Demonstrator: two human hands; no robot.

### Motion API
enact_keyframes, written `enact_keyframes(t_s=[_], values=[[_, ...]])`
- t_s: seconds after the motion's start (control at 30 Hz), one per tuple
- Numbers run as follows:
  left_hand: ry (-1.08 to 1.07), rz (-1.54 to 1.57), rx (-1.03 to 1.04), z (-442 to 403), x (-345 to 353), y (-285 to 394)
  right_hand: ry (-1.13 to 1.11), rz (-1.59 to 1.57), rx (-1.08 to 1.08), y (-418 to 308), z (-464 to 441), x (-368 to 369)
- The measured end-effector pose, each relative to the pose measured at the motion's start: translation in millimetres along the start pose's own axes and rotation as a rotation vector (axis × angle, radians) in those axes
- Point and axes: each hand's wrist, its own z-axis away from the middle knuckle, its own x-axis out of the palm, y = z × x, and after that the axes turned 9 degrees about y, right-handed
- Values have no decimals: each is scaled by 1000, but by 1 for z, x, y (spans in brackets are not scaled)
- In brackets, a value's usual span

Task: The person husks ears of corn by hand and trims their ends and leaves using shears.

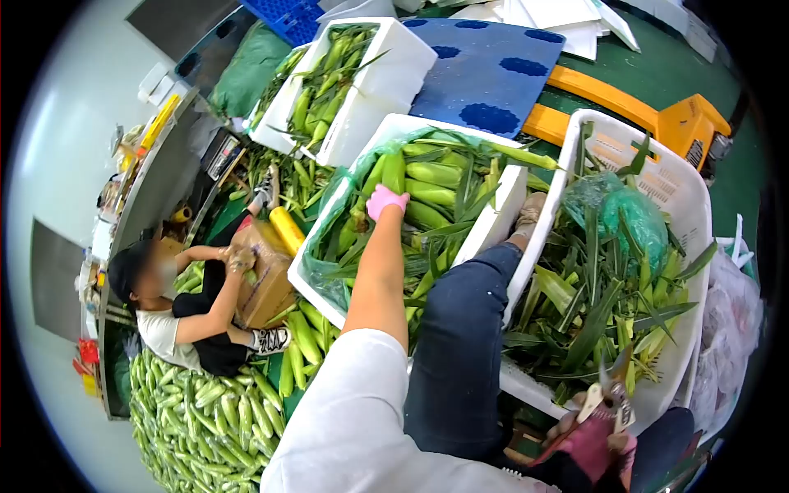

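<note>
Pink-gloved, the left hand (386,201) wraps around a green ear of corn (394,171) inside the green-lined foam box (317,300). The right hand (590,448), also in pink, grips pruning shears (610,393) at the near end of the white plastic basket (686,181) of corn leaves (596,316). A seated co-worker's hand (240,260) rests on a cardboard box (265,287) (the label (697,152) on the yellow pallet jack (686,122) is too small to read).

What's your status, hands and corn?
Left hand gripping corn ear in foam box. Right hand holding pruning shears. Own leg between foam box and white basket, possibly in the way.
</note>
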Motion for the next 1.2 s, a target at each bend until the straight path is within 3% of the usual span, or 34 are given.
enact_keyframes(t_s=[0.03,0.07,0.1,0.17,0.23,0.3,0.37,0.43,0.5,0.57,0.63,0.7,0.77,0.87,0.9,0.97,1.0,1.03,1.1,1.13,1.2], values=[[-110,111,-60,-7,9,-7,4,-4,-54,-7,2,-2],[-316,586,-82,-23,35,-24,10,-20,-111,-15,1,-4],[-543,886,-279,-5,8,-19,10,-42,-163,-19,-1,-6],[-629,1028,-26,20,-7,-18,42,-109,-206,-17,-14,-31],[-666,1054,263,76,-67,-4,52,177,-287,-17,-26,-56],[-635,860,630,123,-124,19,308,690,-327,-20,-30,-51],[-691,846,639,175,-162,32,362,896,-501,-17,-35,-42],[-768,781,778,231,-200,52,362,1227,-840,-14,-47,-45],[-941,787,807,283,-219,71,395,1087,-744,-24,-44,-34],[-877,663,950,321,-219,76,495,1083,-775,-26,-37,-34],[-771,533,1126,354,-220,85,492,1105,-846,-33,-31,-41],[-443,326,1332,378,-211,86,499,1163,-797,-40,-18,-48],[-303,104,1383,396,-213,91,384,957,-723,-32,-24,-73],[-666,177,1334,395,-218,99,395,958,-873,-19,-35,-90],[-853,239,1220,392,-217,101,434,1014,-977,-21,-37,-91],[-1184,376,953,373,-210,107,395,1010,-638,-41,-23,-80],[-1222,259,940,352,-203,115,486,990,-746,-28,-32,-81],[-1230,188,988,345,-205,126,475,945,-706,-24,-36,-79],[-1435,103,888,324,-205,143,455,857,-623,-17,-39,-74],[-1396,125,1035,318,-201,148,270,381,-442,-12,-37,-70],[-1285,64,1100,308,-197,160,182,330,-388,-15,-21,-67]])
